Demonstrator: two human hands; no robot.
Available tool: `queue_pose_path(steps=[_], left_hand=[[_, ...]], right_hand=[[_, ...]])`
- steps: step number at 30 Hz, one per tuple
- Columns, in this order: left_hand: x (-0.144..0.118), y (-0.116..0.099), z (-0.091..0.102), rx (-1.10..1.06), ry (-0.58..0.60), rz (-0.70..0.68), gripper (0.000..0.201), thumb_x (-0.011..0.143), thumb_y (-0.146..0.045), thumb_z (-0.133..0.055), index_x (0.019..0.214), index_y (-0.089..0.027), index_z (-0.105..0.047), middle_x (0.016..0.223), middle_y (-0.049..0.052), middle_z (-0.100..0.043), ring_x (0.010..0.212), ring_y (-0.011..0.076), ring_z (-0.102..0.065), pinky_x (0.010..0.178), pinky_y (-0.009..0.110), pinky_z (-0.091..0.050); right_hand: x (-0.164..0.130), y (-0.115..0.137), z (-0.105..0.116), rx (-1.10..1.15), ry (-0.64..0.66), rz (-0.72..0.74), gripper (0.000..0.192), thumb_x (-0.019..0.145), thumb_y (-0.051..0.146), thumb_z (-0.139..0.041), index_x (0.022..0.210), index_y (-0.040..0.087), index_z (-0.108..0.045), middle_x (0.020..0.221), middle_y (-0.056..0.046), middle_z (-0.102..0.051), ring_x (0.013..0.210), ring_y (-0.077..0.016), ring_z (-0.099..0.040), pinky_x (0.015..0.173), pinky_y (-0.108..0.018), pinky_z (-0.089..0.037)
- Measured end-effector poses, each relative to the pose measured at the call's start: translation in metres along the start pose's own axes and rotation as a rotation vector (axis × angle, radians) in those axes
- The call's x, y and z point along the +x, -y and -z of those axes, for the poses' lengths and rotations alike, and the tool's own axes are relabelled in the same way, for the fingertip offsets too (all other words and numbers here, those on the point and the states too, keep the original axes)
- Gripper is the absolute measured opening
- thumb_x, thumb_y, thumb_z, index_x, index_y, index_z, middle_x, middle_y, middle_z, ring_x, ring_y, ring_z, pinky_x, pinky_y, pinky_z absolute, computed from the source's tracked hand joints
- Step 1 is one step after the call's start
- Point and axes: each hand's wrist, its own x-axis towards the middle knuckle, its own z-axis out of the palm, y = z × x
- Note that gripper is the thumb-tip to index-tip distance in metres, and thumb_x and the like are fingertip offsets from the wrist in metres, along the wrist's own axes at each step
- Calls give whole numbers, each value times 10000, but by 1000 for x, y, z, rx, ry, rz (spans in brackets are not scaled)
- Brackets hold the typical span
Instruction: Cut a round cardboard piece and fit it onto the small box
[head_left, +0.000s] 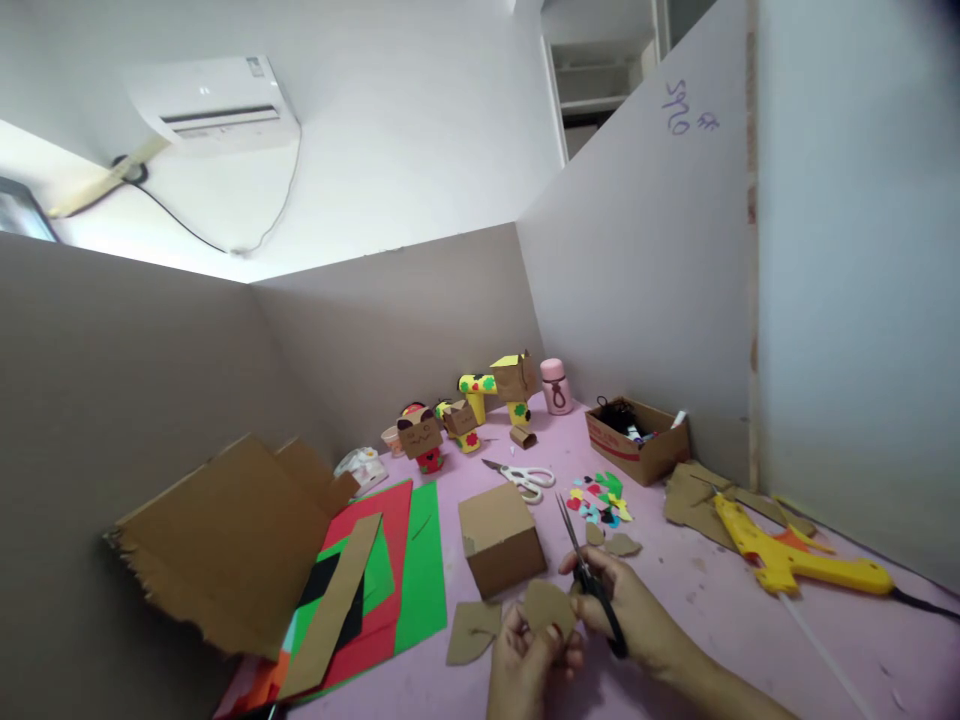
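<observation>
My left hand (pixel 529 664) grips a small cardboard piece (pixel 550 606) with a curved edge, near the front of the pink table. Black-handled scissors (pixel 602 606) are in my right hand (pixel 628 610), blades pointing up and away; its fingertips also touch the right edge of the piece. Just beyond stands a brown cardboard box (pixel 501 535). A cardboard offcut (pixel 472 632) lies left of my left hand. Two small cardboard scraps (pixel 622 545) rest beyond my right hand, close to a scatter of coloured foam shapes (pixel 600 495).
White-handled scissors (pixel 525 475) lie behind the box. Coloured sheets (pixel 420 570) and large cardboard (pixel 232 540) spread leftward. A yellow glue gun (pixel 802 562) and an open supply box (pixel 637 440) are on the right. Decorated cardboard figures (pixel 420 436) and a pink flask (pixel 555 387) stand behind.
</observation>
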Motion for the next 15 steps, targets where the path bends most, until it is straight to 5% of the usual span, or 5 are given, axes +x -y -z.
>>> queue_pose_path(steps=[15], left_hand=[[-19, -5, 13, -2, 83, 4, 467, 539, -492, -826, 786, -150, -625, 524, -14, -658, 439, 74, -539, 457, 191, -376]], right_hand=[[-12, 1, -13, -55, 65, -52, 309, 612, 258, -665, 828, 213, -449, 534, 93, -499, 483, -108, -469, 503, -232, -329]])
